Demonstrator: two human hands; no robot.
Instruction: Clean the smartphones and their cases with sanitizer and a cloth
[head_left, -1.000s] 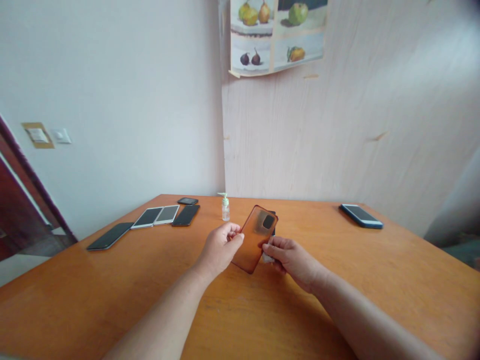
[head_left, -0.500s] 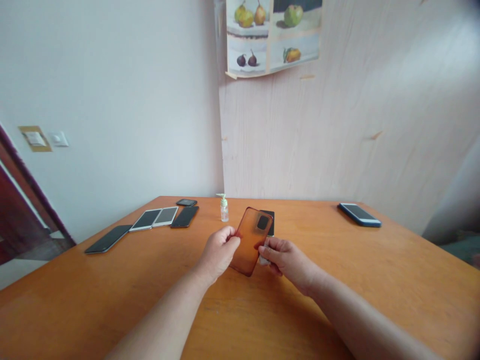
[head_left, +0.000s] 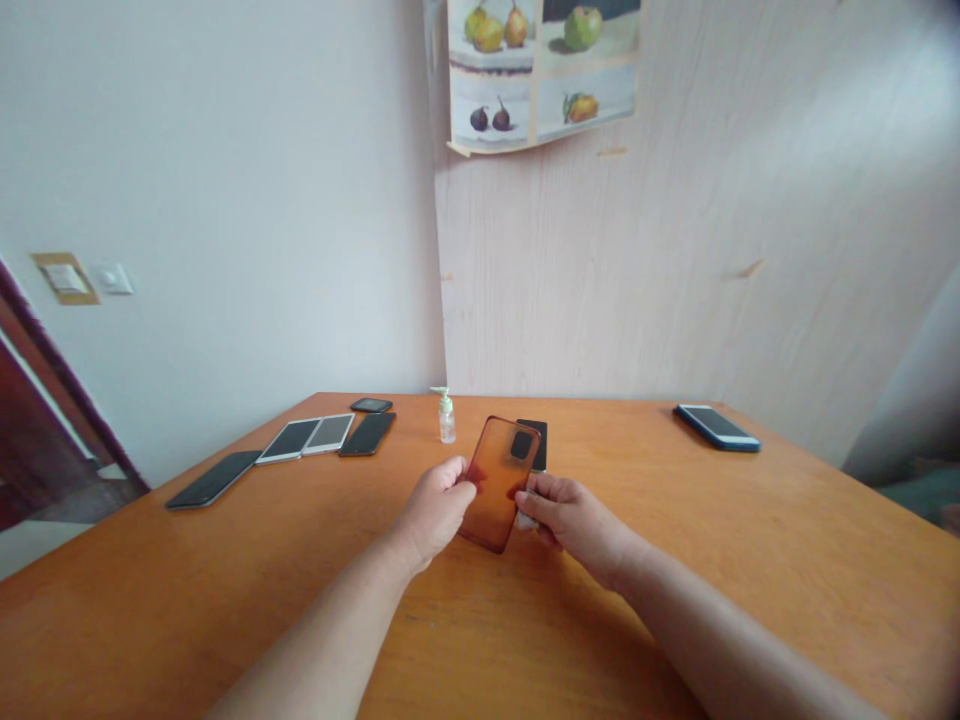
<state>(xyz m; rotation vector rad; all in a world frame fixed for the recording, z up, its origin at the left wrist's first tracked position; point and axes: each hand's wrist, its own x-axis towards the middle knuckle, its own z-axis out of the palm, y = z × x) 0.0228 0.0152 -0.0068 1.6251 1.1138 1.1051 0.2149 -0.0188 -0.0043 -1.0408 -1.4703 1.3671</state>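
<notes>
Orange phone case (head_left: 496, 485), empty | left hand (head_left: 433, 512) fingers grip it | right hand (head_left: 576, 518) fingers pinch its edge

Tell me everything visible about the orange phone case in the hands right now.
The orange phone case is a thin, translucent shell, plastic-looking, with rounded corners and a dark rounded-square camera cutout near its far end. It is tilted up above the table, far end leaning right. The left hand pinches its left edge; the right hand touches its right edge with its fingers. A dark phone lies flat just behind it.
</notes>
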